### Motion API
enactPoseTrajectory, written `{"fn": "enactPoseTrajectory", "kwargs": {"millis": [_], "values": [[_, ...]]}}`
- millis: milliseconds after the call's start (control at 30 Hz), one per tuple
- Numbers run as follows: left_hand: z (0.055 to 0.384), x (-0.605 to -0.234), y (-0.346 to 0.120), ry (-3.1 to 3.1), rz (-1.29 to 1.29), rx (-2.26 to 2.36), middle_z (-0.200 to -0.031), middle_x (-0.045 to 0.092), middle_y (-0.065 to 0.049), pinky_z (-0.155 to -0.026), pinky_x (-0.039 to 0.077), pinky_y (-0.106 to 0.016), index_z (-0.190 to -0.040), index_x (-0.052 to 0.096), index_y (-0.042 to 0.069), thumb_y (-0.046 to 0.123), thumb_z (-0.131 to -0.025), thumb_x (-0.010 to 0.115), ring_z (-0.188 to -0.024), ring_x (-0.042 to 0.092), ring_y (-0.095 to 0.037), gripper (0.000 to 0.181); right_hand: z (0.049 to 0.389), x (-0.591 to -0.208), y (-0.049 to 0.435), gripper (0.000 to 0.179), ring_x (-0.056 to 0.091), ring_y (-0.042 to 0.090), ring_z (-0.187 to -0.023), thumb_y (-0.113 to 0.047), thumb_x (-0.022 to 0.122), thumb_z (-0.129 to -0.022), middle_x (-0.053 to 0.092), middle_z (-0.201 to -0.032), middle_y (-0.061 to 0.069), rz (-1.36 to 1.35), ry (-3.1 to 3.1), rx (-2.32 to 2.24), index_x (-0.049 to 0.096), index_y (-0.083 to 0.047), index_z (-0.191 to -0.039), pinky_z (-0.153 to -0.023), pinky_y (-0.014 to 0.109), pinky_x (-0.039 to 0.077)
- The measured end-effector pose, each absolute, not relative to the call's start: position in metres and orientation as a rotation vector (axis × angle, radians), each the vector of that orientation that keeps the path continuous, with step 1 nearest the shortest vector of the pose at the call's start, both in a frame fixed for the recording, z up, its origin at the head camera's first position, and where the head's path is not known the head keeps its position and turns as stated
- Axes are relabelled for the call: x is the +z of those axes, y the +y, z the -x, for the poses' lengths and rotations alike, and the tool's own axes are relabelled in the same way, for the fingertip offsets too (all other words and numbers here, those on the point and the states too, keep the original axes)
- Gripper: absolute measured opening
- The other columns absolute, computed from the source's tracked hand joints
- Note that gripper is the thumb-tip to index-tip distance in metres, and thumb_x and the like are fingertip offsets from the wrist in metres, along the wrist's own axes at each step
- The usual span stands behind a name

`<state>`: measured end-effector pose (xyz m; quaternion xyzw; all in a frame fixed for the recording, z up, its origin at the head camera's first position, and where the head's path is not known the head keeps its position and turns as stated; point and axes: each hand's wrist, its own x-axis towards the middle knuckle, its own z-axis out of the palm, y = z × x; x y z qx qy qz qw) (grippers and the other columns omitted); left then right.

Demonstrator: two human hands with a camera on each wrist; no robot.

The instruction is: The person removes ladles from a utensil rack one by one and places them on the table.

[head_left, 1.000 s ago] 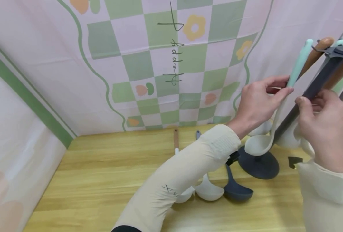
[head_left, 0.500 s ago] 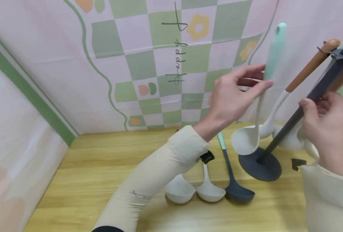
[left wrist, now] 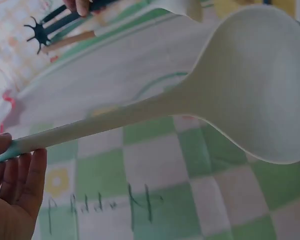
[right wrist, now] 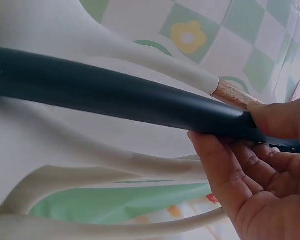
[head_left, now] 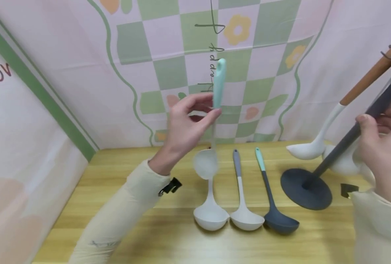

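Observation:
My left hand [head_left: 190, 126] pinches the mint handle of a white ladle [head_left: 206, 164], which hangs upright above the table with its bowl down. The left wrist view shows the bowl of this white ladle [left wrist: 255, 85] large and close, thumb and fingers at the handle's lower end. At the right, my right hand [head_left: 385, 150] grips the dark post of a utensil stand [head_left: 339, 145]; the right wrist view has thumb and fingers around that post [right wrist: 115, 97]. A wooden-handled white ladle [head_left: 330, 121] hangs from the stand, with more white utensils partly hidden behind my right hand.
On the wooden table [head_left: 122, 212] lie a white ladle [head_left: 211, 217], a grey-handled white ladle [head_left: 246, 218] and a dark ladle with a mint handle [head_left: 281, 221], side by side. The stand's round base [head_left: 306, 189] is right of them. A patterned cloth [head_left: 169, 69] hangs behind.
My left hand has carried the mint-handled white ladle away from the stand, leftward to above the row of ladles. My right hand keeps its grip on the post. The view has shifted slightly left.

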<state>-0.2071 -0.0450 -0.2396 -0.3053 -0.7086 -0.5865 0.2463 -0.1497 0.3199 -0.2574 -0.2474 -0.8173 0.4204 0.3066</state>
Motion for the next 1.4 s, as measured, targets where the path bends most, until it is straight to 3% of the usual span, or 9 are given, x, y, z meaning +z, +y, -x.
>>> {"fn": "enactPoseTrajectory", "kwargs": {"millis": [200, 333, 567, 800, 1067, 1233, 1400], "values": [[0.206, -0.265, -0.092, -1.994, 0.695, -1.471, -0.102, 0.077, -0.016, -0.071, 0.068, -0.031, -0.119, 0.073, -0.003, 0.002, -0.091, 0.081, -0.088, 0.075, -0.023, 0.030, 0.151, -0.258, 0.315, 0.029, 0.040, -0.018, -0.090, -0.042, 0.052, -0.108, 0.041, -0.098, -0.036, 0.716, -2.174, 1.108, 0.050, -0.040, -0.136, -0.088, 0.009, 0.036], [0.205, -0.277, -0.112, -2.061, 0.625, -1.445, -0.101, 0.077, -0.015, -0.069, 0.067, -0.029, -0.118, 0.075, -0.001, 0.004, -0.091, 0.082, -0.086, 0.074, -0.021, 0.028, 0.153, -0.259, 0.315, 0.037, 0.040, -0.017, -0.094, -0.040, 0.051, -0.108, 0.040, -0.101, -0.037, 0.723, -2.147, 1.144, 0.047, -0.038, -0.145, -0.096, 0.008, 0.037], [0.203, -0.296, -0.128, -2.179, 0.505, -1.500, -0.102, 0.077, -0.016, -0.066, 0.064, -0.023, -0.118, 0.075, 0.001, 0.008, -0.091, 0.083, -0.086, 0.073, -0.020, 0.029, 0.152, -0.268, 0.312, 0.038, 0.042, -0.016, -0.105, -0.036, 0.052, -0.109, 0.040, -0.106, -0.036, 0.690, -2.069, 1.165, 0.046, -0.036, -0.146, -0.112, 0.013, 0.040], [0.204, -0.309, -0.132, -2.209, 0.438, -1.536, -0.100, 0.078, -0.017, -0.064, 0.064, -0.022, -0.116, 0.076, 0.001, 0.006, -0.091, 0.082, -0.084, 0.073, -0.021, 0.027, 0.152, -0.287, 0.309, 0.041, 0.046, -0.020, -0.100, -0.032, 0.054, -0.107, 0.042, -0.100, -0.036, 0.619, -2.016, 1.107, 0.053, -0.023, -0.147, -0.108, 0.009, 0.043], [0.215, -0.325, -0.130, -2.346, 0.346, -1.607, -0.099, 0.074, -0.021, -0.064, 0.068, -0.032, -0.113, 0.074, -0.005, 0.002, -0.091, 0.079, -0.076, 0.070, -0.017, 0.024, 0.153, -0.291, 0.314, 0.034, 0.048, -0.016, -0.097, -0.030, 0.055, -0.106, 0.048, -0.101, -0.034, 0.606, -2.005, 1.185, 0.057, -0.029, -0.139, -0.104, 0.009, 0.044], [0.230, -0.339, -0.132, -2.521, 0.260, -1.653, -0.100, 0.071, -0.020, -0.065, 0.068, -0.032, -0.113, 0.071, -0.008, 0.001, -0.091, 0.077, -0.075, 0.072, -0.018, 0.024, 0.154, -0.289, 0.312, 0.047, 0.048, -0.018, -0.108, -0.037, 0.053, -0.107, 0.043, -0.104, -0.038, 0.694, -2.049, 1.148, 0.050, -0.027, -0.153, -0.117, 0.015, 0.041], [0.247, -0.363, -0.133, -2.652, 0.162, -1.772, -0.100, 0.072, -0.020, -0.069, 0.068, -0.033, -0.111, 0.070, -0.010, -0.001, -0.092, 0.075, -0.078, 0.073, -0.019, 0.021, 0.156, -0.289, 0.312, 0.040, 0.048, -0.017, -0.108, -0.031, 0.055, -0.107, 0.044, -0.105, -0.036, 0.692, -1.997, 1.196, 0.053, -0.030, -0.147, -0.117, 0.014, 0.040]]}}
